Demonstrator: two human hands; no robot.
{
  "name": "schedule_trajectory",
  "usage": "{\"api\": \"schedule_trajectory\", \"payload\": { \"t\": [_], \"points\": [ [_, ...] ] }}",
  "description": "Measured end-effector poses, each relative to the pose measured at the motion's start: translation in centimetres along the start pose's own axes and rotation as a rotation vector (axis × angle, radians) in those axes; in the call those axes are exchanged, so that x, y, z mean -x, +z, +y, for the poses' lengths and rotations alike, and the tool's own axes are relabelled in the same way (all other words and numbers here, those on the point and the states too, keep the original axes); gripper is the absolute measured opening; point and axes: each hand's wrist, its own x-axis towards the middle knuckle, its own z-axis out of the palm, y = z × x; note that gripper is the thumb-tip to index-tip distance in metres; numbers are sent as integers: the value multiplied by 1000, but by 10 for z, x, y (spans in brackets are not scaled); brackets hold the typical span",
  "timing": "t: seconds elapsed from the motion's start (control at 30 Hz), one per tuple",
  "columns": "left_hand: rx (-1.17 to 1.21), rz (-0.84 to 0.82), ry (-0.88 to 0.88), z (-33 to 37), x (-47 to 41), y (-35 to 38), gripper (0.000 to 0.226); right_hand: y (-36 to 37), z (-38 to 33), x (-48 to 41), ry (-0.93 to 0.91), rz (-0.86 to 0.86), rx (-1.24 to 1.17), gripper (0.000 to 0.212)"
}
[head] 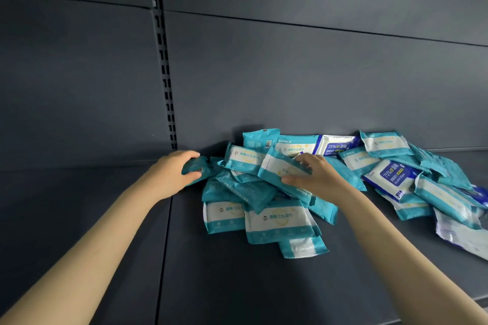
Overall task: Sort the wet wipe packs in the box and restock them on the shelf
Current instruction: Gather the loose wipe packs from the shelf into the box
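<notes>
Head: L hand [171, 174], R hand [314, 177] grip teal packs [277, 166] (shelf pile [274, 219]).

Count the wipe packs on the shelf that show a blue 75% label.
2. One 75% pack lies at the back near the wall; the other 75% pack lies further right and nearer, among teal packs. More may be hidden or face down.

Pack heap [330, 182] blocks right; shelf [79, 219] left bare.
</notes>
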Motion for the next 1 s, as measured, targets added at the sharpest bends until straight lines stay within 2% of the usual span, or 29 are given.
{"api": "schedule_trajectory", "payload": {
  "t": [0.13,0.3,0.47,0.6,0.73,0.87,1.0],
  "points": [
    [-33,-104,-82,-5,-7,-2,63,-3,-10,-3,-56,28,-110,51],
    [115,-135,-78,-18,1,-13,55,0,-43,-16,-124,81,-105,43],
    [272,-100,-82,-25,20,-11,60,16,-61,-27,-111,-33,-45,72],
    [362,-90,-162,-26,32,-9,73,12,-59,-28,-67,-116,-23,79],
    [517,-73,-150,-24,39,-12,51,6,-64,-25,-50,-110,77,82],
    [522,-50,-103,-18,39,-19,45,-4,-49,-15,2,-25,-64,56],
    [617,-29,-23,-4,26,-22,40,-18,-16,4,112,-36,-222,46]
  ]
}}
